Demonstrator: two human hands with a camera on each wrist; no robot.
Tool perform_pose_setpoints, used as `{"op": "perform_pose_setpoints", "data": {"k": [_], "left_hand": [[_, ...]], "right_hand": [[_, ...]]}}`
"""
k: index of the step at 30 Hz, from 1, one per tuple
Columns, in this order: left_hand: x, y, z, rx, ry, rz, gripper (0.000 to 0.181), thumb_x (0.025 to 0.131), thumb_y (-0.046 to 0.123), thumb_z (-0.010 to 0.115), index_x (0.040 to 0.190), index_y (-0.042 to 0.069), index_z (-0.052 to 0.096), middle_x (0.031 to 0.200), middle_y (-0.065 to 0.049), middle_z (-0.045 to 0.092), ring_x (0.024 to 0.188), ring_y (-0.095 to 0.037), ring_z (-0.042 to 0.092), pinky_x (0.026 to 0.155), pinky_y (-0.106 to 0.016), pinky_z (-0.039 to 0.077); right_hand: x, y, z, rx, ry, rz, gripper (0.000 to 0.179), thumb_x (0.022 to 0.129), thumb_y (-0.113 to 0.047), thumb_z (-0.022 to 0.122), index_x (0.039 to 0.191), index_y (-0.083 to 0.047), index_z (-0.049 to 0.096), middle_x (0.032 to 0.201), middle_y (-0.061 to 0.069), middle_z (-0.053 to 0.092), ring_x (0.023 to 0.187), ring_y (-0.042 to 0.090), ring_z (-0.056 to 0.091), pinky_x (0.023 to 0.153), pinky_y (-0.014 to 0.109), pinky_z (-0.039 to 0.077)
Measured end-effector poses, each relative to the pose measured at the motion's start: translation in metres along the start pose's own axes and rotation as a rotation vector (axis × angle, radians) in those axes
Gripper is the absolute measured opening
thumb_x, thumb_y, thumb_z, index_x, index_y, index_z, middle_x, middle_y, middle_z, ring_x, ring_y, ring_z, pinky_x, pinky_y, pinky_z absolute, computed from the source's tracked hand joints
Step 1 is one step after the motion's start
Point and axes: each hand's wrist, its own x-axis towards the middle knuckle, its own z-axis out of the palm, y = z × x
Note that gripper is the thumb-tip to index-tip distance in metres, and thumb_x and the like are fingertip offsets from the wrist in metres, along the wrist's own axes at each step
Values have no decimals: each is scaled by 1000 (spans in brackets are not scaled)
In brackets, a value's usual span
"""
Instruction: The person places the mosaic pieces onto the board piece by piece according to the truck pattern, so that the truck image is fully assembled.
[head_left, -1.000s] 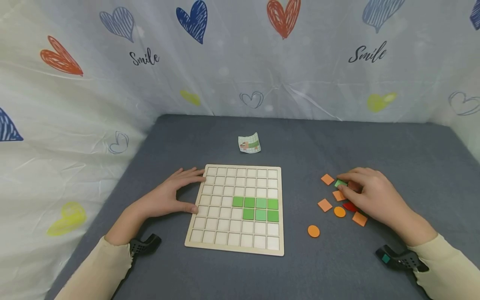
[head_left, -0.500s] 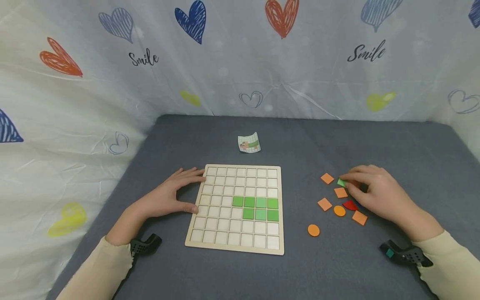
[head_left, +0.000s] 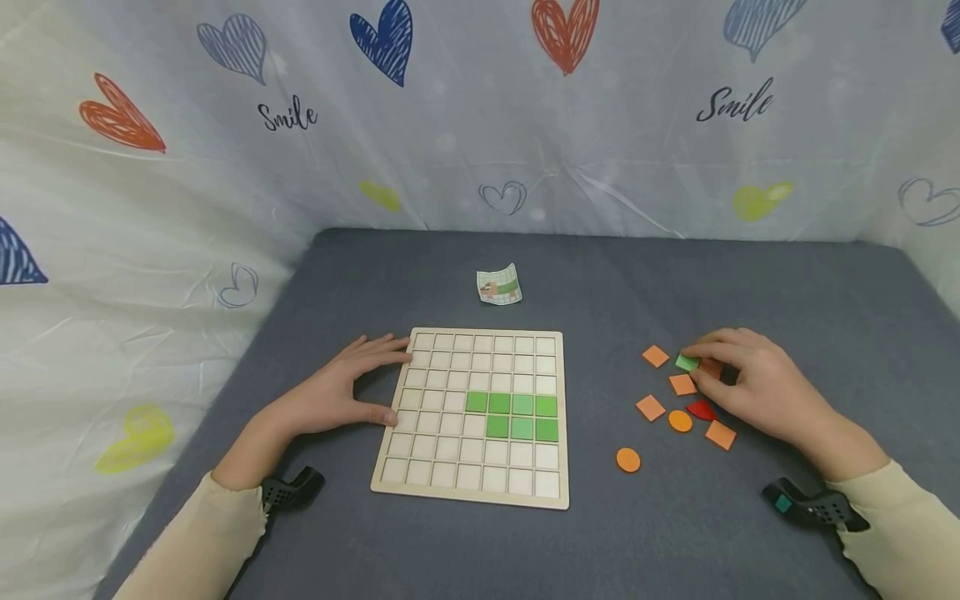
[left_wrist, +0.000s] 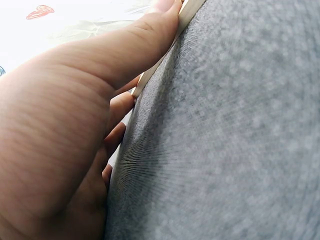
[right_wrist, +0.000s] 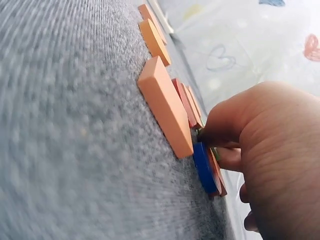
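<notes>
My right hand (head_left: 753, 383) pinches a light green square tile (head_left: 686, 362) between thumb and fingertips, low over a loose group of pieces at the right. In the right wrist view a blue round piece (right_wrist: 204, 167) lies under the hand, close to an orange square tile (right_wrist: 165, 106); the palm hides it in the head view. My left hand (head_left: 337, 396) lies spread at the left edge of a pale wooden grid board (head_left: 468, 500), thumb and fingertips touching its rim. Green tiles (head_left: 498, 403) fill two partial rows of cells at the board's right side.
Orange square tiles (head_left: 650, 408), two orange discs (head_left: 627, 460) and a red piece (head_left: 701, 409) lie right of the board on the grey cloth. Behind the board is a small printed card (head_left: 498, 285). A curtain with hearts (head_left: 502, 198) hangs along the table's back and left.
My right hand has shifted slightly right and away with the green tile, and the orange tile near its thumb shows more fully. The left hand and the board have stayed put.
</notes>
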Motion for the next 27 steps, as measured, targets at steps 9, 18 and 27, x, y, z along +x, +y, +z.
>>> {"op": "perform_pose_setpoints", "data": {"k": [9, 18, 27], "left_hand": [[-1, -3, 1, 7, 4, 7, 95, 86, 53, 93, 166, 25, 50, 178, 2, 31, 167, -32, 18, 136, -57, 1], [1, -2, 0, 17, 0, 3, 96, 85, 55, 92, 166, 26, 50, 179, 3, 30, 167, -31, 18, 136, -56, 1], [1, -2, 0, 11, 3, -1, 95, 85, 55, 93, 165, 24, 52, 178, 2, 31, 167, -31, 19, 136, -56, 2]], "right_hand": [[4, -16, 0, 35, -15, 50, 38, 86, -3, 89, 121, -17, 83, 121, 0, 74, 109, 22, 62, 83, 32, 47], [19, -50, 6, 112, -17, -11, 41, 88, -1, 87, 125, -17, 82, 123, -2, 73, 106, 16, 63, 74, 24, 53], [33, -79, 25, 167, -22, -91, 38, 85, 0, 89, 119, -16, 82, 114, -8, 73, 101, 11, 60, 71, 22, 50]]}}
